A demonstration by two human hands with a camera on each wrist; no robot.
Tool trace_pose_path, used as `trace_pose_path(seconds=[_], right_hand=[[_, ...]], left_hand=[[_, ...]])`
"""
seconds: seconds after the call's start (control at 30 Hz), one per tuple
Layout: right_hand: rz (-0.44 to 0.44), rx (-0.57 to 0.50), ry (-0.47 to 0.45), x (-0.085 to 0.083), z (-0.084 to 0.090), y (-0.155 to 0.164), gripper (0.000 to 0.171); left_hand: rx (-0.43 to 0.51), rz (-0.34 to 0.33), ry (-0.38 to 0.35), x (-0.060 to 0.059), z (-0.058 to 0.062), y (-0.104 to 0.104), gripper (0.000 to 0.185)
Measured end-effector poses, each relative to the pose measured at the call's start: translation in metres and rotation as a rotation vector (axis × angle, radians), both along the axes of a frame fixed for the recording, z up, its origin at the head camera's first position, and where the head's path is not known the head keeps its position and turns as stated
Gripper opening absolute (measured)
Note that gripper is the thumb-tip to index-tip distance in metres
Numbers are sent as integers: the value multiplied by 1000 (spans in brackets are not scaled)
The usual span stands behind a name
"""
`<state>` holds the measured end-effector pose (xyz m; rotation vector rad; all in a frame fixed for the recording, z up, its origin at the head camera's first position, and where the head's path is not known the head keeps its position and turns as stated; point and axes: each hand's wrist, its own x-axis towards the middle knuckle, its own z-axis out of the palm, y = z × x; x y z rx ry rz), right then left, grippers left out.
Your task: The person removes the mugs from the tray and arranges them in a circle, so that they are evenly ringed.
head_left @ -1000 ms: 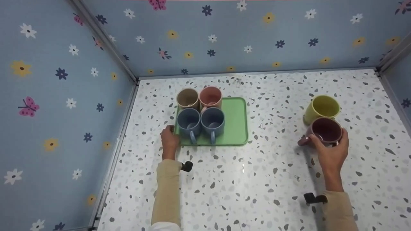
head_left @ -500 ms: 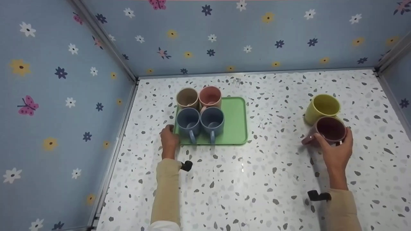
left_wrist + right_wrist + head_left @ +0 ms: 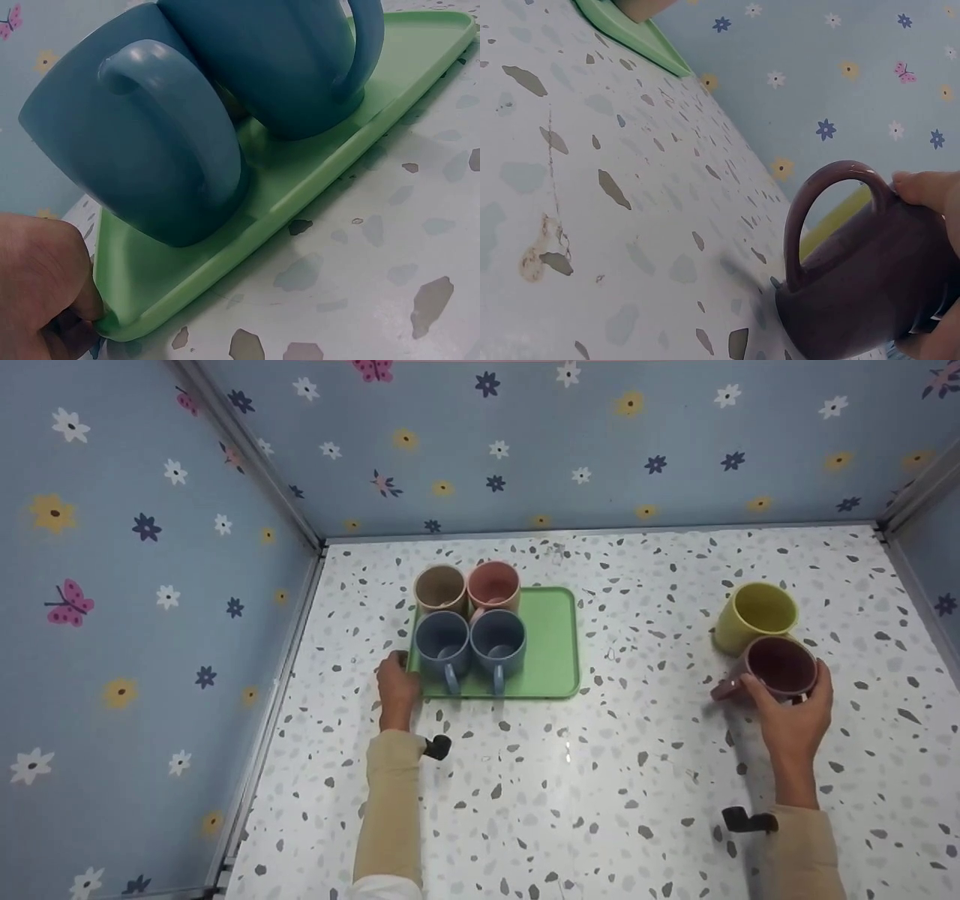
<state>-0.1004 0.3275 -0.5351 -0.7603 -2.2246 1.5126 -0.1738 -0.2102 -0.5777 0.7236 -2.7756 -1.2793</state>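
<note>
At the right of the head view, my right hand (image 3: 799,724) grips a maroon mug (image 3: 735,686) around its body, thumb on the near side. Its handle (image 3: 802,217) points left, away from the fingers. Just behind it stands a yellow mug (image 3: 731,626), partly covered by the maroon one; whether the two touch I cannot tell. My left hand (image 3: 397,686) holds the front left corner of a green tray (image 3: 277,217), its fingertips partly hidden. On the tray stand two blue mugs (image 3: 442,660) (image 3: 501,664) in front, with a beige mug (image 3: 440,585) and a pink mug (image 3: 493,581) behind.
A speckled white table (image 3: 540,795) spreads beneath everything. Flowered blue panels (image 3: 570,442) wall it in at the back and sides. The tray's right part (image 3: 551,649) is bare green.
My right hand has shifted a little to the right with the maroon mug, in front of the yellow one. The left hand and the tray have stayed in place.
</note>
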Motion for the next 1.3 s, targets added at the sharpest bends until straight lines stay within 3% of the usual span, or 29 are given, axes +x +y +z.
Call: trace_pose_path(seconds=[0.47, 0.87, 1.3], right_hand=[[7, -17, 27, 0, -2, -4, 94], [14, -11, -63, 2, 0, -5, 104], [-19, 206, 160, -5, 18, -24, 87]], left_hand=[[-4, 6, -3, -2, 1, -2, 37], [-16, -6, 13, -2, 0, -2, 36], [-17, -8, -30, -2, 1, 0, 40]])
